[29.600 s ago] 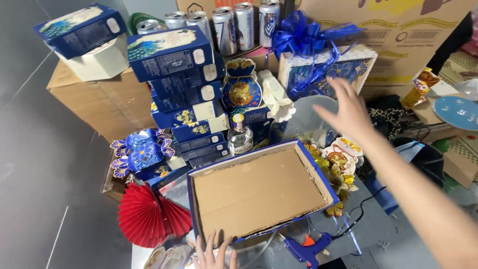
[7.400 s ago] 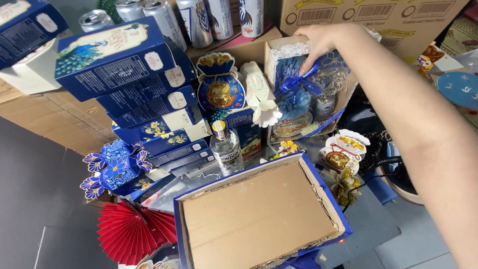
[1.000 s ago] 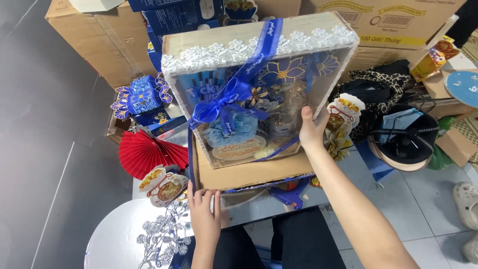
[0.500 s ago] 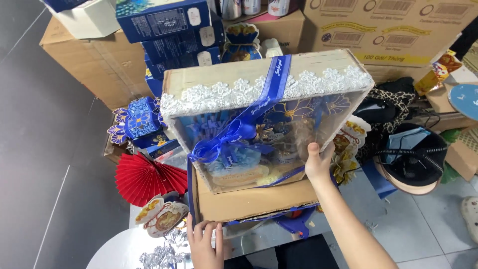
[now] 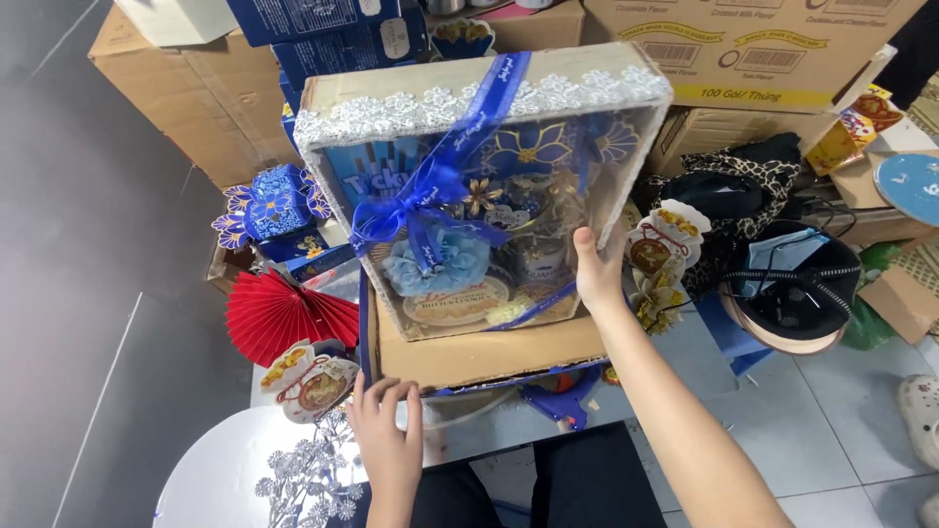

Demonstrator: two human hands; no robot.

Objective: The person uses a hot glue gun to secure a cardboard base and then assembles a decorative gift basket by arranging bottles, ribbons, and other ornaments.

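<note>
Two hands work: the right hand grips the clear-wrapped, blue-ribboned gift box; below it, the left hand rests open, seemingly touching the shallow cardboard tray.

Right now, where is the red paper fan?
In the head view the red paper fan lies at left, below the small blue ornate box, just left of the cardboard tray near the left hand.

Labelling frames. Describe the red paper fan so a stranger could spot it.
Start at the big ribboned gift box the right hand tilts up. Left of its base lies the red paper fan, the only pleated, plain red piece there.
</note>
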